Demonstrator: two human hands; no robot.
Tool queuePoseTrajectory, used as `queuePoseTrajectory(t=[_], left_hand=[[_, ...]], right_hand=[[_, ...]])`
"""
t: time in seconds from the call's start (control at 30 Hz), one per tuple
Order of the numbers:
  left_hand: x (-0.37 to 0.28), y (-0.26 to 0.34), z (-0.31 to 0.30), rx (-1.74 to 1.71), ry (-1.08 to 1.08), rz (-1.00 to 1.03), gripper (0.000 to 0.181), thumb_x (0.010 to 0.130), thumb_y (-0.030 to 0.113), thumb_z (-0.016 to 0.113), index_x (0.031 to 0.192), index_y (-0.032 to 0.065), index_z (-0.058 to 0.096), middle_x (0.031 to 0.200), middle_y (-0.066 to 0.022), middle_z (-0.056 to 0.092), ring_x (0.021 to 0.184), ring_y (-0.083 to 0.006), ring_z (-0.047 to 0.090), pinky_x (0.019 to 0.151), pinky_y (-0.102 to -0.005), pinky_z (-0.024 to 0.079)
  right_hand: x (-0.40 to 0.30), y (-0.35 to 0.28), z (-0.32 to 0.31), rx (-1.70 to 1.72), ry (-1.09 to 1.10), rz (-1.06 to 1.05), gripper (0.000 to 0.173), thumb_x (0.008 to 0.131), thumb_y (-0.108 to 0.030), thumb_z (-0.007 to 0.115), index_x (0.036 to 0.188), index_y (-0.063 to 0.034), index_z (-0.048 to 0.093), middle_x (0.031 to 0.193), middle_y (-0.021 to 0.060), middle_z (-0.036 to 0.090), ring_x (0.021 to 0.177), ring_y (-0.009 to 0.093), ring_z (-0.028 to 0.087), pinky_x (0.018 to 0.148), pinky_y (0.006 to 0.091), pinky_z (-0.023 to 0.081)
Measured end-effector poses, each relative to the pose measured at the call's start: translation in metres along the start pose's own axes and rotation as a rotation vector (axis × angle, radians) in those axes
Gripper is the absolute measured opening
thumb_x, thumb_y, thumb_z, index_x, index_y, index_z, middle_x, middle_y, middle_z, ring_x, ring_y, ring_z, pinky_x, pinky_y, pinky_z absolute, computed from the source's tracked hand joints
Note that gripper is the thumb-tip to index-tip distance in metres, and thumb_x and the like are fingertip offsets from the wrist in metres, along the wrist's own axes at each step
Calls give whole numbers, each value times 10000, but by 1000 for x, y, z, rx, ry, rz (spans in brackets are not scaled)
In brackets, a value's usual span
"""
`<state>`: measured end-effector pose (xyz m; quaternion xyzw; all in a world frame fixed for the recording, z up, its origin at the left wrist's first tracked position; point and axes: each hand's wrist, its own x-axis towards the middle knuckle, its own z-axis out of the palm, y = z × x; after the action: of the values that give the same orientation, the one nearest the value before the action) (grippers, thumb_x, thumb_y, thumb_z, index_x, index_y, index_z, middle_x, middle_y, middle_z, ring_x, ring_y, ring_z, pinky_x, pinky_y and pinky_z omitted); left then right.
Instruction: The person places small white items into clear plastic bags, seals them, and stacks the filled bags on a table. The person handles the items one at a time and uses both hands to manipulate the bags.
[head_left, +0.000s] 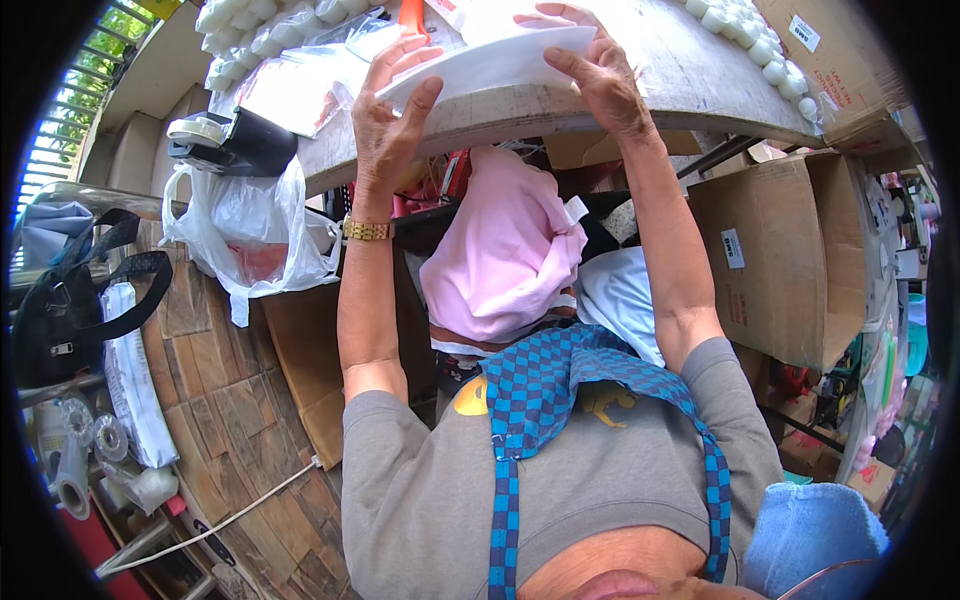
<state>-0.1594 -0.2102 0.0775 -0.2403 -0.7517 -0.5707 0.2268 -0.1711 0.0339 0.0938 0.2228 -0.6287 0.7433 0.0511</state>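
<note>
A white, slightly curved sheet (487, 69), perhaps paper or thin plastic, is held up between both hands over the front edge of the worktable (720, 101). My left hand (394, 105) grips its left end, with the thumb on the near side. At the right end, my right hand (596, 71) holds it between thumb and fingers. Behind the sheet lies an orange object (412, 19), partly hidden. Clear plastic bags and a white printed packet (289, 94) rest on the table near my left hand.
Rows of small white round pieces (750, 45) line the table's back right, and more stand at the back left (277, 34). A black container (262, 142) sits at the left corner above a hanging plastic bag (251, 232). Cardboard boxes (765, 255) stand at right. Pink cloth (502, 255) covers the lap.
</note>
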Motion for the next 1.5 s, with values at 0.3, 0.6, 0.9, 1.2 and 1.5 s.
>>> queuePoseTrajectory(t=[0.3,0.6,0.9,1.2,1.5], left_hand=[[4,0,-1,-119,-88,-339,272,873,266,703,1025,39,704,888,8,685,823,-79,603,733,-235,476],[9,-9,1,-108,0,-222,257,903,256,669,1012,26,704,863,26,681,784,-63,578,701,-226,461],[11,5,-10,-212,38,-168,239,913,221,652,1043,28,702,911,-7,695,821,-81,604,740,-231,480],[13,11,11,-82,-162,-171,258,890,221,684,1060,28,696,905,-4,692,824,-78,605,743,-236,480],[12,11,15,-110,-198,-313,226,831,199,743,986,37,720,864,11,695,784,-57,597,726,-221,474]], right_hand=[[7,14,8,-181,100,-135,580,806,-68,557,1358,-49,383,1206,92,596,1058,155,578,952,272,438],[5,47,-6,40,284,-224,588,762,95,512,1321,-11,366,1139,145,535,1058,158,544,886,274,453],[1,15,-68,-1132,152,-212,305,849,-95,532,1134,-84,639,1210,106,607,1147,254,573,1028,385,439],[-21,6,-20,-238,147,16,447,840,-112,532,1280,-41,496,1151,115,630,1057,178,567,1011,322,371],[-18,11,-32,-125,158,85,358,820,-155,591,1148,-13,601,1019,72,650,1008,164,561,930,290,409]])
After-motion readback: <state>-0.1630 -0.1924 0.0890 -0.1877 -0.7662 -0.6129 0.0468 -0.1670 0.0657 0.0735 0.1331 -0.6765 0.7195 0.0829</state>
